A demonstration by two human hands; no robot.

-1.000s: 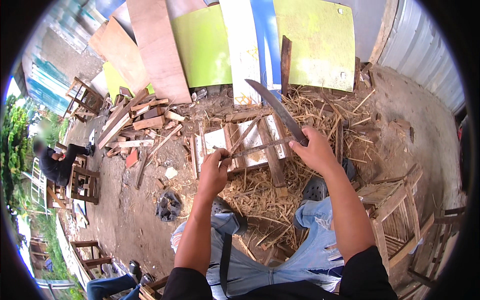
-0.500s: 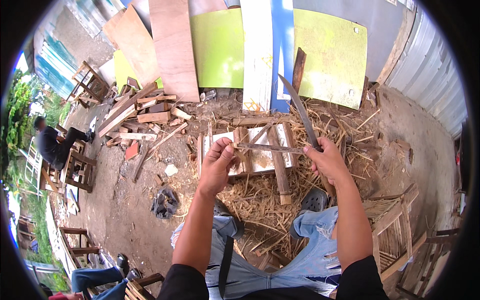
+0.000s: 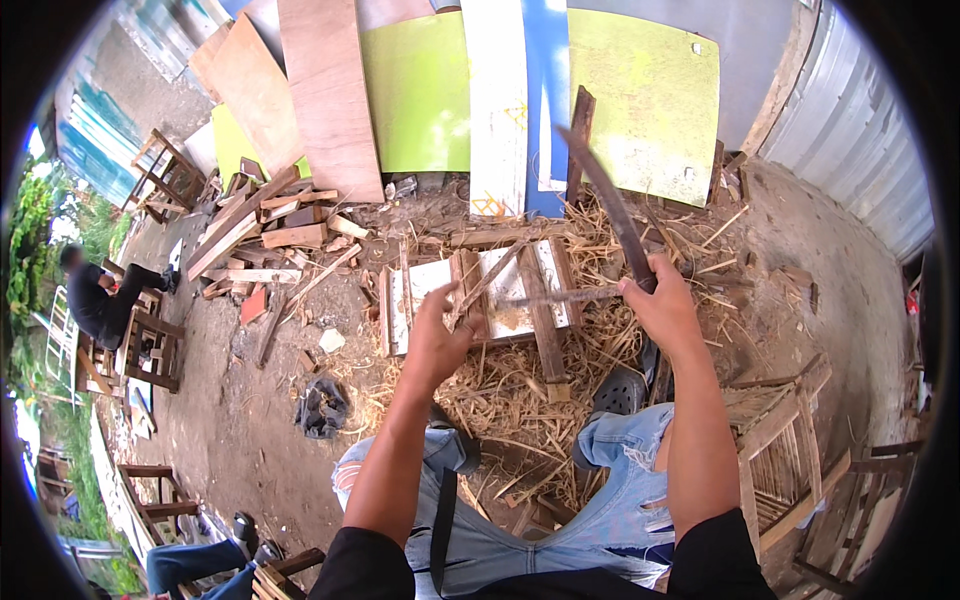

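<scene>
A person in ripped light-blue jeans (image 3: 480, 548) and dark clogs (image 3: 620, 391) works over a littered dirt floor. The right hand (image 3: 664, 308) grasps a curved machete (image 3: 609, 195), its blade raised and leaning left. A thin wooden strip (image 3: 570, 296) runs leftward from the same hand, roughly level; how firmly the fingers hold it cannot be told. The left hand (image 3: 440, 342), blurred, is released, fingers loosely spread, near the strip's free end but apart from it.

Beyond the strip, a low white board (image 3: 432, 276) crossed by wooden slats lies on the ground, a thicker plank (image 3: 541, 325) resting over it. Curled wood shavings (image 3: 500, 385) surround it. A slatted wooden chair (image 3: 775, 420) stands at right; a crumpled black plastic bag (image 3: 321, 408) lies at left.

Farther off, wood offcuts (image 3: 295, 237) are heaped near leaning panels: a plywood sheet (image 3: 330, 100), a white panel (image 3: 497, 100), a blue panel (image 3: 546, 90) and a lime-green board (image 3: 645, 100). At far left, another person (image 3: 92, 305) in dark clothing sits beside wooden furniture. Corrugated metal sheeting (image 3: 840, 130) forms the wall at right.
</scene>
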